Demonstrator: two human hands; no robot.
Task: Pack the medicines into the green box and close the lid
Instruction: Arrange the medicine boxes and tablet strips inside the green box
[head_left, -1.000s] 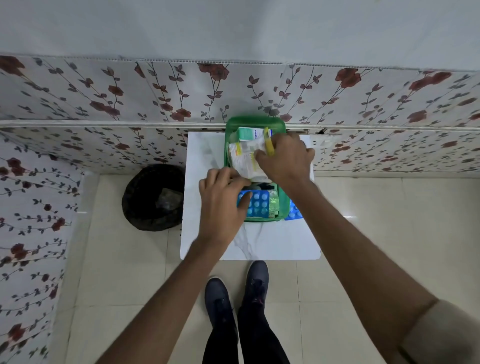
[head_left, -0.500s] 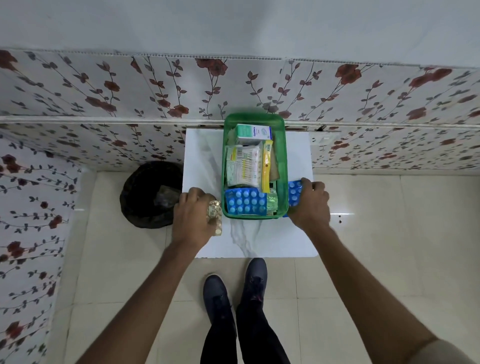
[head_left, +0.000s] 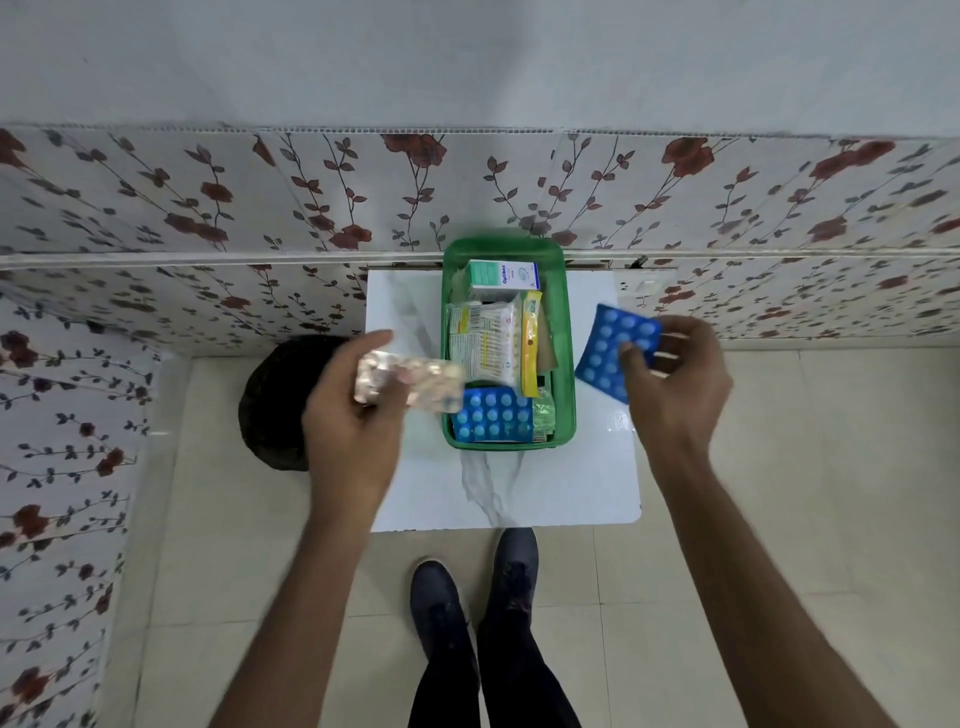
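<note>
Both strips now lifted off the table (head_left: 519, 483): our left hand (head_left: 358, 410) pinches a silver strip (head_left: 410, 383), right hand (head_left: 675, 384) a blue strip (head_left: 615, 358) (box (head_left: 567, 364) next, lid unseen).

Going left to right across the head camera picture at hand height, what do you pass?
Black round bin → left hand holding silver blister strip → green plastic box → blue blister pack → right hand

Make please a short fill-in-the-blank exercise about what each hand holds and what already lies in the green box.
1. The right hand holds a blister pack of ____ colour.
2. The left hand holds a ____ blister strip.
3. The green box stands on a ____ table.
4. The white carton lies at the box's ____ end.

Missing words: blue; silver; white; far
</note>
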